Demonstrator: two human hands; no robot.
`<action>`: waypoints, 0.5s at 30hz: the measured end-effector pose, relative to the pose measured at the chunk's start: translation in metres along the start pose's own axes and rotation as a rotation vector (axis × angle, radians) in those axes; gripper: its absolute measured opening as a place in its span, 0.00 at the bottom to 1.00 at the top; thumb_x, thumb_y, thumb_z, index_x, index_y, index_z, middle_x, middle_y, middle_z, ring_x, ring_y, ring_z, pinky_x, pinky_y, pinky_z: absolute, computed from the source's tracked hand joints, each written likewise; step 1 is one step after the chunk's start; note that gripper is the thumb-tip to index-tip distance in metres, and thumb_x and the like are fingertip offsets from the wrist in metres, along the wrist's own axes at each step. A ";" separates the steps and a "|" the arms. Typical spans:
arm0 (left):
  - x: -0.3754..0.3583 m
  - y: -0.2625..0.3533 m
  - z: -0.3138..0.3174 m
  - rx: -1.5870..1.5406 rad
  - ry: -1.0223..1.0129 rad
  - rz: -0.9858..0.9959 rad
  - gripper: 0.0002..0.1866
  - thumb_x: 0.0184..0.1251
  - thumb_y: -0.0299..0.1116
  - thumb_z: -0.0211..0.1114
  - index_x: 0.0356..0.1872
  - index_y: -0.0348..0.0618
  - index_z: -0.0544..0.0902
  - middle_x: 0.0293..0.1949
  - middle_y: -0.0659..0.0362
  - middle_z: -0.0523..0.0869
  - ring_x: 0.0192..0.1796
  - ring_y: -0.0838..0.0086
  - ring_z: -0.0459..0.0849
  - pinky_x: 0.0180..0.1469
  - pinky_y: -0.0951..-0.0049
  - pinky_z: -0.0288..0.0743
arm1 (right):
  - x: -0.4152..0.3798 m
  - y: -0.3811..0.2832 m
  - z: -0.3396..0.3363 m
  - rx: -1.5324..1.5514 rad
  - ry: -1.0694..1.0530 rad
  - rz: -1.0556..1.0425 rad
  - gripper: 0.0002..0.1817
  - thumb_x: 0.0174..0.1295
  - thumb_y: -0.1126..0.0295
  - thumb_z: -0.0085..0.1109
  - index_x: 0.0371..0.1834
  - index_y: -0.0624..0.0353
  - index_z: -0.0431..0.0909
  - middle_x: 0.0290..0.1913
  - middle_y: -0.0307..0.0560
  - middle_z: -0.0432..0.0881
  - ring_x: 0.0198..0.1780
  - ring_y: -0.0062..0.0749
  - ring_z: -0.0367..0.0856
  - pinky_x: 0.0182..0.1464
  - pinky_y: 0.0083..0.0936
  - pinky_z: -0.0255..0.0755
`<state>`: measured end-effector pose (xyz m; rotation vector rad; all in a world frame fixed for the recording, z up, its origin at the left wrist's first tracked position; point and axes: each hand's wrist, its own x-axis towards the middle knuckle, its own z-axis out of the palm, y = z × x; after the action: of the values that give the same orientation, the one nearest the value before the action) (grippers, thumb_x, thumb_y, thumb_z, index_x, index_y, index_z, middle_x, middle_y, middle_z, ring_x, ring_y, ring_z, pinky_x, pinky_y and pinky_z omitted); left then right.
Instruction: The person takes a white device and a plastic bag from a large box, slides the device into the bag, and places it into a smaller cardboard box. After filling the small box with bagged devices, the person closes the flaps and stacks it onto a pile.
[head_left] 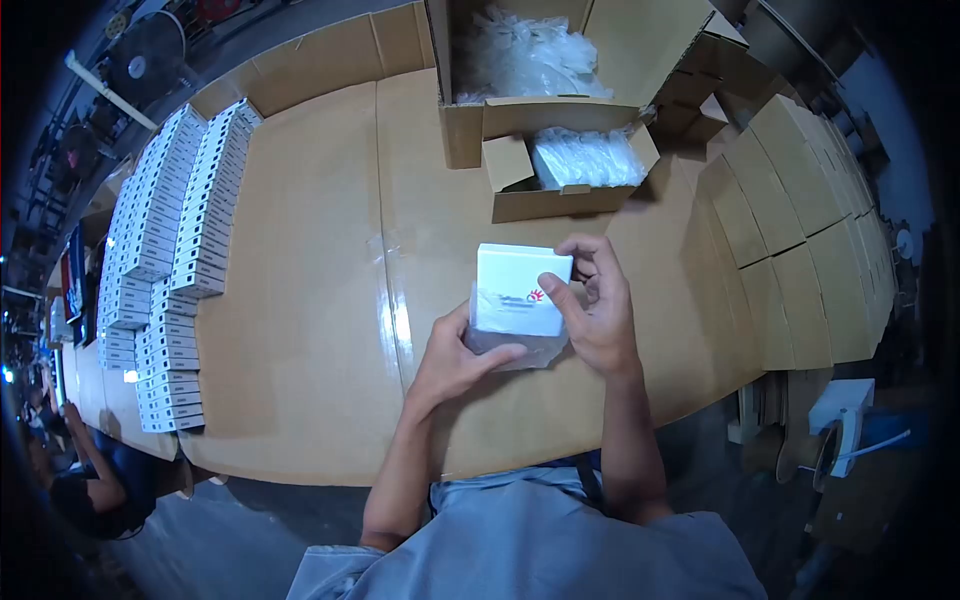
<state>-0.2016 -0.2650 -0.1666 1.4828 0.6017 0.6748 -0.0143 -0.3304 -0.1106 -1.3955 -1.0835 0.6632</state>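
A small white box point(520, 275) with a red logo and blurred print is held over the middle of the table, its lower part inside a clear plastic bag point(535, 352). My left hand point(460, 355) is closed around the bag from the left and below, thumb across its front. On the other side, my right hand point(598, 310) grips the box, with the thumb on its front face near the logo and the fingers curled at the upper right edge. The fingers behind the box are hidden.
Stacks of white boxes point(165, 235) stand along the left side. A small carton point(550, 205) of bagged items sits before a larger carton point(465, 135) holding plastic wrap. Brown cartons point(790, 240) are piled at right. Another person point(95, 480) is at far left.
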 end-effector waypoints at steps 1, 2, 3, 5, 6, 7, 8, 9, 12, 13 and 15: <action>-0.001 -0.005 0.000 -0.077 0.041 -0.056 0.23 0.68 0.36 0.74 0.58 0.32 0.81 0.48 0.55 0.89 0.50 0.75 0.85 0.54 0.71 0.79 | 0.000 0.001 0.000 0.000 -0.008 0.062 0.14 0.70 0.72 0.65 0.53 0.63 0.73 0.45 0.48 0.83 0.47 0.26 0.82 0.54 0.25 0.75; -0.002 -0.010 0.000 -0.154 0.082 -0.112 0.22 0.73 0.38 0.70 0.58 0.32 0.81 0.47 0.57 0.88 0.48 0.76 0.84 0.52 0.72 0.79 | 0.000 0.006 -0.004 -0.033 -0.068 0.134 0.16 0.71 0.71 0.63 0.57 0.64 0.72 0.50 0.48 0.83 0.51 0.27 0.82 0.56 0.25 0.75; -0.003 -0.014 0.000 -0.232 0.125 -0.170 0.21 0.77 0.40 0.66 0.57 0.32 0.81 0.46 0.58 0.88 0.46 0.77 0.83 0.50 0.72 0.78 | -0.001 0.007 -0.003 0.074 -0.046 0.113 0.16 0.72 0.71 0.63 0.58 0.64 0.71 0.51 0.48 0.82 0.52 0.27 0.81 0.56 0.25 0.76; -0.005 -0.024 0.005 -0.234 0.200 -0.103 0.20 0.83 0.44 0.57 0.55 0.33 0.82 0.41 0.63 0.85 0.39 0.82 0.78 0.41 0.77 0.73 | -0.005 0.007 0.002 0.285 -0.002 0.068 0.18 0.73 0.71 0.61 0.60 0.65 0.70 0.55 0.48 0.81 0.55 0.28 0.81 0.57 0.25 0.76; -0.005 -0.028 0.003 -0.251 0.220 -0.120 0.20 0.83 0.44 0.58 0.54 0.33 0.82 0.40 0.64 0.85 0.38 0.83 0.77 0.39 0.78 0.72 | -0.009 0.010 -0.002 0.351 -0.040 0.079 0.20 0.72 0.74 0.62 0.62 0.67 0.68 0.57 0.48 0.80 0.57 0.28 0.79 0.59 0.25 0.77; -0.004 -0.028 0.003 -0.269 0.240 -0.137 0.20 0.82 0.44 0.58 0.54 0.34 0.82 0.39 0.65 0.84 0.37 0.84 0.76 0.38 0.79 0.71 | -0.014 0.018 -0.003 0.369 -0.057 0.103 0.20 0.71 0.75 0.63 0.61 0.67 0.68 0.55 0.48 0.80 0.56 0.27 0.80 0.58 0.24 0.77; -0.003 -0.027 0.006 -0.271 0.260 -0.112 0.21 0.83 0.45 0.57 0.54 0.34 0.82 0.37 0.67 0.83 0.34 0.86 0.72 0.35 0.81 0.67 | -0.019 0.030 -0.004 0.388 -0.074 0.131 0.20 0.70 0.76 0.64 0.61 0.67 0.69 0.53 0.48 0.81 0.55 0.26 0.80 0.57 0.24 0.77; -0.003 -0.026 0.005 -0.245 0.258 -0.111 0.21 0.84 0.46 0.55 0.55 0.34 0.81 0.38 0.65 0.83 0.36 0.85 0.74 0.37 0.80 0.69 | -0.024 0.034 -0.004 0.406 -0.089 0.159 0.20 0.69 0.77 0.65 0.60 0.67 0.69 0.51 0.48 0.81 0.54 0.25 0.81 0.57 0.23 0.78; -0.002 -0.027 0.004 -0.169 0.258 -0.068 0.25 0.86 0.48 0.49 0.59 0.33 0.79 0.45 0.60 0.85 0.43 0.80 0.79 0.47 0.75 0.75 | -0.033 0.041 0.001 0.383 -0.008 0.241 0.13 0.67 0.80 0.67 0.51 0.67 0.74 0.45 0.43 0.82 0.48 0.20 0.80 0.53 0.18 0.76; 0.000 -0.027 0.003 -0.146 0.264 -0.025 0.26 0.86 0.48 0.47 0.61 0.33 0.79 0.48 0.57 0.85 0.48 0.77 0.81 0.51 0.72 0.75 | -0.035 0.044 0.002 0.387 0.007 0.247 0.11 0.67 0.80 0.67 0.49 0.67 0.75 0.45 0.42 0.82 0.48 0.19 0.79 0.53 0.18 0.75; 0.002 -0.020 0.001 -0.082 0.263 -0.014 0.28 0.87 0.49 0.43 0.67 0.34 0.75 0.56 0.53 0.84 0.56 0.72 0.81 0.61 0.68 0.74 | -0.035 0.046 0.002 0.370 0.018 0.177 0.07 0.69 0.81 0.64 0.46 0.67 0.77 0.46 0.42 0.82 0.46 0.18 0.80 0.49 0.16 0.75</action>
<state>-0.1984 -0.2637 -0.1862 1.3227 0.7753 0.8808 -0.0196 -0.3553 -0.1625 -1.1784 -0.7793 0.9266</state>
